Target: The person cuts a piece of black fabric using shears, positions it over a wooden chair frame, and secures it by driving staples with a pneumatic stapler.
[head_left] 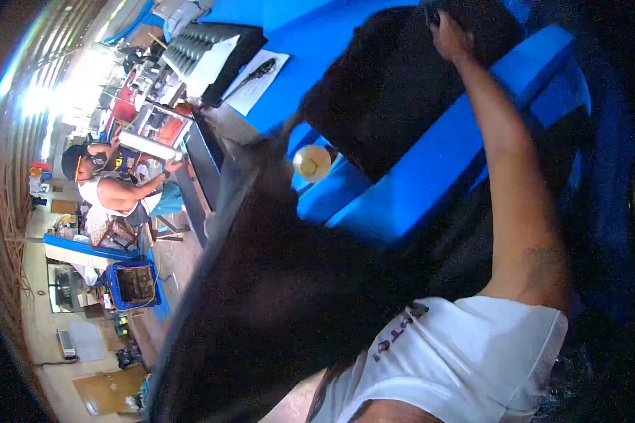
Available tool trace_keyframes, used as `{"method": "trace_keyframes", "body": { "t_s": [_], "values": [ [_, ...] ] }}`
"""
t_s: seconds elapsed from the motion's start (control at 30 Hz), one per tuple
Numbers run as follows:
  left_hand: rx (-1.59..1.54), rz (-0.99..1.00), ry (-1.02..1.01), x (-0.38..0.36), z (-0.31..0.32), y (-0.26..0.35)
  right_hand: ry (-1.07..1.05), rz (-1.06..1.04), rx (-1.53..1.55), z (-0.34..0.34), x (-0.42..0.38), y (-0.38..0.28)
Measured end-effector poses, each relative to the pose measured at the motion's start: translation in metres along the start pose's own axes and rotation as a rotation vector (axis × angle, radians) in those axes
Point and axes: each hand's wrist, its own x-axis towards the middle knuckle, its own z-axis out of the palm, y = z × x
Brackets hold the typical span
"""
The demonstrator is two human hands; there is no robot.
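Observation:
My right hand is at the top edge of the view, its arm stretched up over a blue surface. Its fingers are closed round a small dark thing I cannot make out. Beside it lies a large piece of dark material, spread on the blue surface. More dark material fills the lower middle, close to my white shirt. Between the two dark areas sits a round pale-yellow object. My left hand is out of view.
A co-worker in a dark cap sits by a dark table at the left. Black padded material and a white sheet with a dark coil lie at the upper left. A blue crate stands on the floor.

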Motion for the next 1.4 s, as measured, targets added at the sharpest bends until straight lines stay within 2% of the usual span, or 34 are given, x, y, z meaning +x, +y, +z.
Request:
{"method": "trace_keyframes", "body": {
  "t_s": [0.1,0.17,0.2,0.23,0.27,0.3,0.33,0.4,0.43,0.5,0.53,0.57,0.6,0.63,0.67,0.73,0.8,0.83,0.93,1.03,1.07,1.1,1.13,1.2,1.27,1.33,1.4],
  "values": [
    [0.041,-0.256,0.048,-0.050,0.033,-0.073,-0.069,0.084,-0.162,-0.002,0.003,0.002],
    [0.099,-0.430,0.104,-0.096,0.048,-0.130,-0.202,0.211,-0.177,-0.007,-0.004,0.009],
    [0.113,-0.545,0.140,-0.133,0.053,-0.164,-0.160,0.252,-0.109,0.001,0.000,0.027],
    [0.127,-0.662,0.181,-0.174,0.055,-0.195,-0.137,0.264,-0.034,0.002,0.003,0.011],
    [0.144,-0.784,0.221,-0.224,0.058,-0.223,-0.191,0.152,-0.114,-0.007,-0.001,0.002],
    [0.168,-0.904,0.258,-0.278,0.059,-0.246,0.095,-0.161,-0.095,0.050,0.032,0.045],
    [0.200,-0.997,0.297,-0.336,0.052,-0.269,0.083,-0.152,-0.221,0.039,0.029,0.018],
    [0.298,-1.106,0.367,-0.422,0.013,-0.294,-0.121,-0.478,-0.688,0.081,0.080,0.041],
    [0.372,-1.143,0.393,-0.462,-0.009,-0.300,-0.070,-0.526,-0.601,0.080,0.066,0.046],
    [0.600,-1.082,0.444,-0.515,-0.060,-0.319,0.025,-0.632,-0.434,0.073,0.037,0.049],
    [0.725,-1.016,0.476,-0.526,-0.083,-0.329,0.054,-0.578,-0.348,0.068,0.028,0.052],
    [0.837,-0.890,0.533,-0.535,-0.103,-0.338,0.081,-0.421,-0.267,0.060,0.010,0.046],
    [1.045,-1.189,0.239,-0.504,-0.129,-0.331,0.105,-0.294,-0.212,0.065,0.012,0.059],
    [1.142,-1.102,0.197,-0.470,-0.160,-0.327,0.113,-0.197,-0.173,0.063,0.011,0.062],
    [0.651,-1.210,0.735,-0.430,-0.172,-0.325,0.133,-0.119,-0.151,0.061,0.010,0.068],
    [0.293,-1.396,0.828,-0.366,-0.197,-0.308,0.157,-0.018,-0.125,0.052,0.009,0.068],
    [0.447,-1.267,0.798,-0.367,-0.192,-0.324,0.172,0.025,-0.059,0.035,0.000,0.053],
    [0.556,-1.237,0.711,-0.367,-0.182,-0.331,0.175,0.002,0.079,0.019,-0.006,0.045],
    [0.559,-0.977,0.604,-0.381,-0.110,-0.349,0.283,0.131,0.040,-0.020,-0.022,0.002],
    [0.249,-1.376,0.157,-0.422,-0.005,-0.384,0.274,-0.124,-0.052,-0.055,-0.013,-0.015],
    [0.239,-1.418,0.089,-0.422,0.031,-0.377,0.303,-0.144,-0.054,-0.063,-0.011,-0.016],
    [0.182,-1.343,0.136,-0.427,0.064,-0.378,0.334,-0.164,-0.056,-0.072,-0.012,-0.020],
    [0.059,-1.362,0.086,-0.417,0.080,-0.370,0.401,-0.265,-0.042,-0.080,-0.007,-0.022],
    [0.095,-1.385,-0.066,-0.410,0.112,-0.384,0.512,-0.430,-0.040,-0.104,-0.013,-0.041],
    [0.038,-1.396,-0.106,-0.398,0.121,-0.408,0.537,-0.496,-0.074,-0.140,-0.059,-0.090],
    [-0.013,-1.403,-0.098,-0.396,0.138,-0.457,0.534,-0.553,-0.096,-0.164,-0.115,-0.138],
    [-0.081,-1.421,-0.111,-0.400,0.157,-0.518,0.500,-0.601,-0.137,-0.199,-0.212,-0.224]
  ]
}}
